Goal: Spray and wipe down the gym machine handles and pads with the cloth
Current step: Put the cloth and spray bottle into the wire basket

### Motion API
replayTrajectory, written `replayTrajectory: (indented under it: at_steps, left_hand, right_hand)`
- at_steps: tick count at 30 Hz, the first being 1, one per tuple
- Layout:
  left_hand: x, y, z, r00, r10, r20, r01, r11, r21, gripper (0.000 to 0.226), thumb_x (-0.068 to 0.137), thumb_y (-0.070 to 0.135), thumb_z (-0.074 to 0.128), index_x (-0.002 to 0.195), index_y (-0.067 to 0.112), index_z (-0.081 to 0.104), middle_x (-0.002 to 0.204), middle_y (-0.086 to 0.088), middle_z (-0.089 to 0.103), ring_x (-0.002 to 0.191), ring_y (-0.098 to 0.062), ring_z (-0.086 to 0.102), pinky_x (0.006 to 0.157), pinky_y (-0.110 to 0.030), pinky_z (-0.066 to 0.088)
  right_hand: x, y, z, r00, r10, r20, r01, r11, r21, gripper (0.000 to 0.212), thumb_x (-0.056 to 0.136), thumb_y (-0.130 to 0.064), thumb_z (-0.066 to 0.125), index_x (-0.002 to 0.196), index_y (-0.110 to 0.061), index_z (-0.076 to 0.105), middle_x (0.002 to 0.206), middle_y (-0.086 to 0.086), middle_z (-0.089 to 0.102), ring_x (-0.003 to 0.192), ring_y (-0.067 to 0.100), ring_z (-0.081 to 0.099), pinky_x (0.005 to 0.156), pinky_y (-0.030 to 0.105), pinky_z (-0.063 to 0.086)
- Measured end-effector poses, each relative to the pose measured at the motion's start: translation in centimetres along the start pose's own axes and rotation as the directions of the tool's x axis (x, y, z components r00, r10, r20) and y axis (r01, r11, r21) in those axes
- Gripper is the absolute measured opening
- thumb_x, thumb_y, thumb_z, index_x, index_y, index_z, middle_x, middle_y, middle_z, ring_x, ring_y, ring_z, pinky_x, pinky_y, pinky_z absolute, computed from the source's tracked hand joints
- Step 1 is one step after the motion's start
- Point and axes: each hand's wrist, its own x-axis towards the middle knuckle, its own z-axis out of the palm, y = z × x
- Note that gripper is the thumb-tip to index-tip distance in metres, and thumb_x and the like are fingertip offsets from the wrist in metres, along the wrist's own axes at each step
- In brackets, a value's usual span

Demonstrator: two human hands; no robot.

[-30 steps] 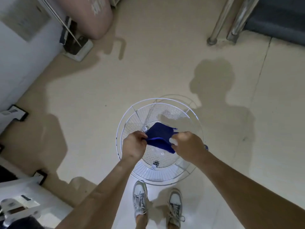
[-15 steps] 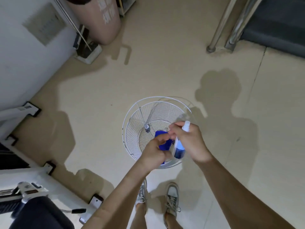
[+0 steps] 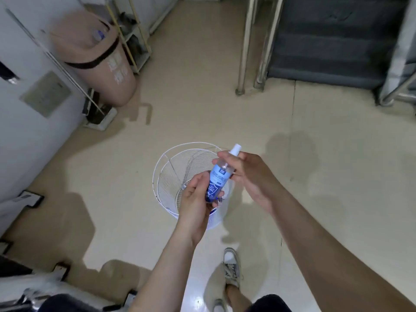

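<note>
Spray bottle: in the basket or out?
Out. Both hands hold the spray bottle over the wire basket: left hand grips its lower half, right hand pinches near the white nozzle.

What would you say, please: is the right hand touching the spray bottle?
Touching: the head view shows the right hand curled around the spray bottle near its neck.

Reaching forward and down with both bare forearms, hands close together. Gripping lower half of spray bottle (image 3: 219, 176) with left hand (image 3: 197, 201), fingers curled round it. Pinching bottle's neck with right hand (image 3: 249, 174), fingers laid across just under cap.
</note>
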Motion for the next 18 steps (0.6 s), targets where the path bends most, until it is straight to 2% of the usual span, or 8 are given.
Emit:
replayTrajectory:
  at_steps: [2, 3, 5, 8, 11, 14, 16, 18]
  left_hand:
    - [-1.9, -0.5, 0.6, 1.0, 0.009, 0.024, -0.009, 1.0, 0.009, 0.021, 0.101, 0.025, 0.047, 0.094, 0.013, 0.063, 0.076, -0.001, 0.063, 0.063, -0.013, 0.059, 0.06, -0.025, 0.047]
    - [-3.7, -1.2, 1.4, 0.998, -0.019, 0.063, 0.018, 1.0, 0.013, 0.019, 0.1, 0.026, 0.049, 0.093, 0.015, 0.063, 0.079, 0.0, 0.064, 0.068, -0.014, 0.062, 0.068, -0.03, 0.05]
    - [-5.7, -2.3, 2.3, 0.992, -0.045, 0.115, 0.044, 0.999, 0.009, 0.015, 0.099, 0.024, 0.052, 0.103, 0.014, 0.063, 0.087, 0.0, 0.068, 0.079, -0.016, 0.066, 0.081, -0.037, 0.053]
    - [-8.5, -4.2, 4.2, 0.969, -0.013, 0.245, -0.029, 0.985, 0.169, 0.015, 0.097, 0.018, 0.055, 0.108, 0.017, 0.065, 0.093, 0.004, 0.071, 0.087, -0.017, 0.063, 0.086, -0.036, 0.05]
    - [-11.6, -6.7, 8.2, 0.877, -0.014, 0.48, -0.172, 0.924, 0.342, 0.023, 0.088, 0.015, 0.068, 0.108, 0.028, 0.065, 0.102, 0.008, 0.071, 0.094, -0.009, 0.063, 0.089, -0.028, 0.05]
    - [-13.4, -9.1, 11.9, 0.817, -0.013, 0.577, -0.303, 0.842, 0.447, 0.036, 0.082, 0.014, 0.074, 0.115, 0.026, 0.064, 0.111, 0.0, 0.07, 0.1, -0.007, 0.063, 0.088, -0.023, 0.05]
    - [-15.2, -11.6, 15.7, 0.785, -0.025, 0.619, -0.39, 0.757, 0.525, 0.036, 0.083, 0.017, 0.074, 0.117, 0.027, 0.064, 0.111, 0.002, 0.069, 0.103, -0.008, 0.062, 0.089, -0.024, 0.05]
    - [-16.9, -13.8, 19.1, 0.747, -0.055, 0.663, -0.437, 0.711, 0.551, 0.035, 0.083, 0.019, 0.075, 0.114, 0.032, 0.064, 0.109, 0.004, 0.069, 0.102, -0.011, 0.062, 0.09, -0.03, 0.052]
  right_hand:
    - [-3.5, 0.3, -1.1, 0.999, -0.046, -0.017, 0.044, 0.997, -0.071, 0.022, 0.095, -0.029, 0.064, 0.1, -0.009, 0.072, 0.111, 0.012, 0.075, 0.103, 0.018, 0.071, 0.087, 0.027, 0.055]
    - [-6.3, 1.0, -2.0, 0.995, -0.076, -0.071, 0.07, 0.994, -0.09, 0.022, 0.094, -0.03, 0.067, 0.098, -0.01, 0.073, 0.109, 0.013, 0.075, 0.097, 0.015, 0.072, 0.083, 0.026, 0.056]
    - [-9.6, 2.1, -3.1, 0.98, -0.116, -0.162, 0.1, 0.99, -0.102, 0.019, 0.091, -0.027, 0.07, 0.098, -0.01, 0.076, 0.101, 0.014, 0.076, 0.082, 0.009, 0.068, 0.072, 0.022, 0.056]
    - [-14.2, 3.5, -5.8, 0.937, -0.173, -0.304, 0.142, 0.982, -0.121, 0.02, 0.087, -0.021, 0.074, 0.094, -0.002, 0.076, 0.096, 0.022, 0.074, 0.075, 0.011, 0.062, 0.063, 0.021, 0.054]
    - [-19.2, 4.9, -10.4, 0.851, -0.203, -0.484, 0.173, 0.979, -0.108, 0.029, 0.084, -0.024, 0.078, 0.091, 0.004, 0.075, 0.093, 0.026, 0.072, 0.073, 0.015, 0.061, 0.066, 0.033, 0.057]
    - [-22.6, 6.1, -14.0, 0.778, -0.218, -0.589, 0.153, 0.975, -0.16, 0.055, 0.072, -0.045, 0.079, 0.087, 0.007, 0.07, 0.091, 0.033, 0.067, 0.068, 0.026, 0.061, 0.07, 0.055, 0.054]
    - [-25.8, 7.4, -17.9, 0.716, -0.226, -0.66, 0.151, 0.974, -0.169, 0.061, 0.069, -0.051, 0.077, 0.086, 0.007, 0.068, 0.092, 0.036, 0.064, 0.07, 0.039, 0.064, 0.07, 0.058, 0.052]
    - [-28.8, 8.4, -21.4, 0.674, -0.206, -0.709, 0.133, 0.978, -0.158, 0.048, 0.076, -0.044, 0.077, 0.086, 0.002, 0.07, 0.088, 0.029, 0.069, 0.074, 0.036, 0.066, 0.07, 0.051, 0.054]
